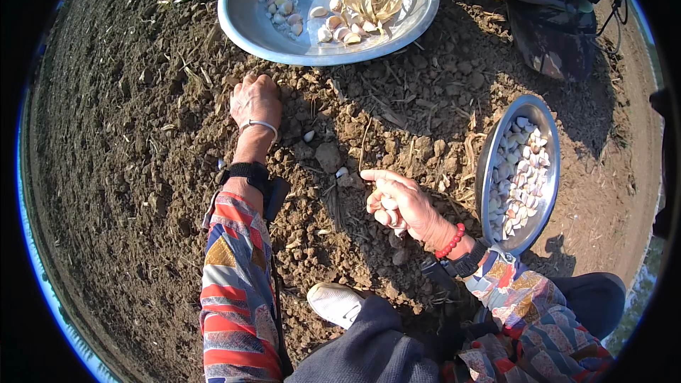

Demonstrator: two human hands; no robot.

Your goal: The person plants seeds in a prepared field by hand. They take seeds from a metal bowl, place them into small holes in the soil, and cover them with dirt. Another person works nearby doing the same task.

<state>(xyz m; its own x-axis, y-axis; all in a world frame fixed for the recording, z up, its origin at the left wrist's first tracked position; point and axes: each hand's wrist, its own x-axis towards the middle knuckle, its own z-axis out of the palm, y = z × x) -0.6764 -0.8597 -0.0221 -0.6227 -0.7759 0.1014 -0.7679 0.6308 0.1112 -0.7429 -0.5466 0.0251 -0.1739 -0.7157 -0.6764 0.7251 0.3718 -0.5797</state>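
Observation:
My left hand is pressed down on the clumpy soil just below the rim of a large metal basin; its fingertips are hidden, so I cannot tell whether they hold anything. My right hand is curled around several garlic cloves, with the index finger stretched out to the left. Two single cloves lie on the soil between my hands, a garlic clove nearer the left and another clove nearer the right. To the right of my right hand, a tilted metal bowl holds many peeled-looking cloves.
The large metal basin holds scattered cloves and a dry papery garlic husk. Another person's leg and dark boot are at the upper right, with cables beside them. My white shoe rests on the soil below. Dry stalks lie among the clods.

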